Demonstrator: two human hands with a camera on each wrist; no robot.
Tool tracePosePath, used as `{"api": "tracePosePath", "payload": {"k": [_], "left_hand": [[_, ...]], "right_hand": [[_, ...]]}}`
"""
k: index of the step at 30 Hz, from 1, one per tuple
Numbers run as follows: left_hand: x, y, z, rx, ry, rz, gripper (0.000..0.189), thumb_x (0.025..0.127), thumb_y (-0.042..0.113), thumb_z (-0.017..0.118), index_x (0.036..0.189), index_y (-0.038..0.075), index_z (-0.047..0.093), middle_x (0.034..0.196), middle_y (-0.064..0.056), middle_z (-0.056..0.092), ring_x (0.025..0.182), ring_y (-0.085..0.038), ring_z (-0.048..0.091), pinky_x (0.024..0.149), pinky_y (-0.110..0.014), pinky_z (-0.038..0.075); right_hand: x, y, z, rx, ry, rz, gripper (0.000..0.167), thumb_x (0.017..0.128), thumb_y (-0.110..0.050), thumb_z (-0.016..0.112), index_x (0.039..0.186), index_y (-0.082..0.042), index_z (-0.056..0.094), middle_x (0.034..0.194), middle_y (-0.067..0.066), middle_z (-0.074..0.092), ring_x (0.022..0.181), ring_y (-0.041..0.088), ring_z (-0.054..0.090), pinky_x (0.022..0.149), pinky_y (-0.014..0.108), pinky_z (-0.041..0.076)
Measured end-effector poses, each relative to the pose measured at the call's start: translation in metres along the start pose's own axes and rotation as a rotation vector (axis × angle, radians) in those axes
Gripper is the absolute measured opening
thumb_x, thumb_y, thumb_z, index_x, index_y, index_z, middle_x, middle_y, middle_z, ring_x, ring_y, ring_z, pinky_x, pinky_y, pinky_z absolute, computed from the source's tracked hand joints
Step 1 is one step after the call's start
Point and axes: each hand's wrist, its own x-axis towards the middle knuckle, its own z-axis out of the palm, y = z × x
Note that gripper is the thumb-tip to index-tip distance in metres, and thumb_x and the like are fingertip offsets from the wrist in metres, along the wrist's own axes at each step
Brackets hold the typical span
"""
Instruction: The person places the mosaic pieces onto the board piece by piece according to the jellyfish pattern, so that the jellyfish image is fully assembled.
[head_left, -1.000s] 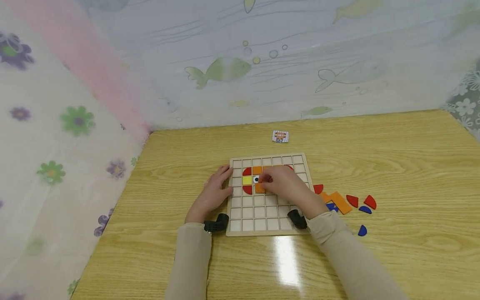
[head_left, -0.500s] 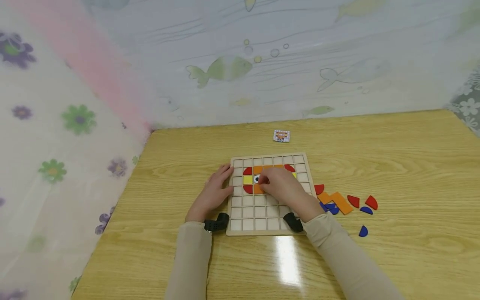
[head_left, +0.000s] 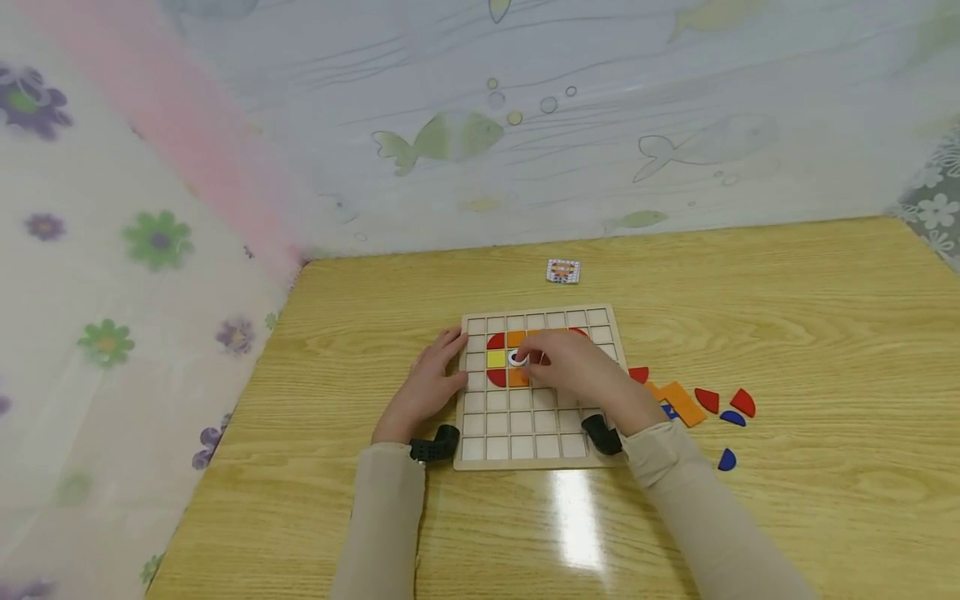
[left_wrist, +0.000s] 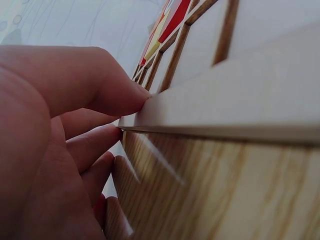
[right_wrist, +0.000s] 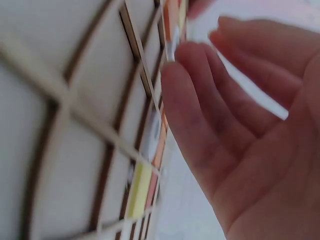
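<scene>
A square wooden grid board [head_left: 459,429] lies on the table, with red, orange and yellow tiles set in its upper rows. My left hand [head_left: 427,379] rests at the board's left edge; in the left wrist view its thumb [left_wrist: 125,97] and fingertips touch the rim. My right hand [head_left: 573,367] is over the middle of the board and pinches a round eye tile [head_left: 516,358], white with a black dot, between a yellow tile [head_left: 496,358] and the fingers. In the right wrist view, the white tile [right_wrist: 173,44] shows at the fingertips, and a second eye tile [right_wrist: 154,132] sits in the grid.
Right of the board lie loose orange [head_left: 684,405], red [head_left: 707,400] and blue pieces [head_left: 727,459], some partly behind the right forearm. A small printed pattern card [head_left: 563,271] lies behind the board. A patterned curtain [head_left: 450,192] hangs along the table's far edge.
The right hand has stayed near the same cell, shifting slightly, and the eye tile at its fingertips now looks tilted. The left hand has kept its place on the board's edge.
</scene>
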Motion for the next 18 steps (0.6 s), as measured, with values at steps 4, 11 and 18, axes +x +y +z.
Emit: {"api": "tracePosePath", "payload": {"k": [4,11,18], "left_hand": [[0.001,0.000,0.000,0.002,-0.005,0.012,0.059,0.084,0.013,0.051,0.140,0.010,0.030,0.147,-0.001,0.020,0.135,-0.017,0.006,0.107,-0.040,0.003],[0.001,-0.001,0.000,0.007,-0.007,-0.011,0.060,0.084,0.014,0.050,0.141,0.012,0.030,0.147,0.001,0.019,0.135,-0.016,0.005,0.107,-0.042,0.004],[0.001,-0.001,0.001,0.001,-0.004,-0.021,0.059,0.085,0.014,0.050,0.141,0.013,0.030,0.147,0.002,0.018,0.135,-0.016,0.005,0.107,-0.045,0.004]], "right_hand": [[-0.005,0.007,-0.009,0.017,-0.025,0.000,0.016,0.086,-0.024,0.057,0.099,-0.018,0.064,0.084,-0.009,0.058,0.075,0.010,0.052,0.068,0.029,0.043],[-0.017,0.020,-0.022,-0.027,0.020,0.009,0.020,0.089,-0.016,0.051,0.102,-0.016,0.065,0.091,-0.004,0.061,0.077,0.013,0.051,0.071,0.031,0.042],[-0.035,0.036,-0.035,-0.051,0.034,0.055,0.021,0.089,-0.015,0.050,0.102,-0.015,0.066,0.088,-0.003,0.060,0.072,0.013,0.050,0.069,0.031,0.042]]}}
